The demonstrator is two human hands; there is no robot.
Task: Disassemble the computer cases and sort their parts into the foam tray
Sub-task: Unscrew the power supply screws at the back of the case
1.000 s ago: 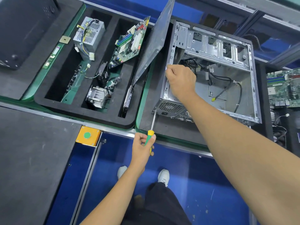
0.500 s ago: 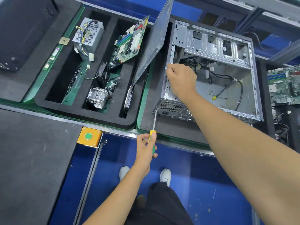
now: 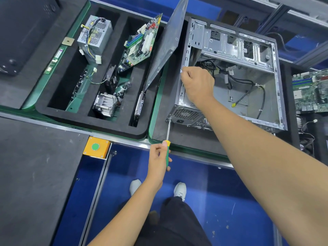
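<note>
Left hand (image 3: 158, 158) grips the screwdriver (image 3: 167, 139), tip at 12 o'clock touching the computer case (image 3: 236, 71) corner; right hand (image 3: 198, 84) pinches its edge.

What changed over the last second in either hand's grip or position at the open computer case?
Little changed. The left hand still grips the screwdriver, tip at the computer case rear corner; its fingers shifted slightly on the handle. The right hand stays clenched at the case's edge.
</note>
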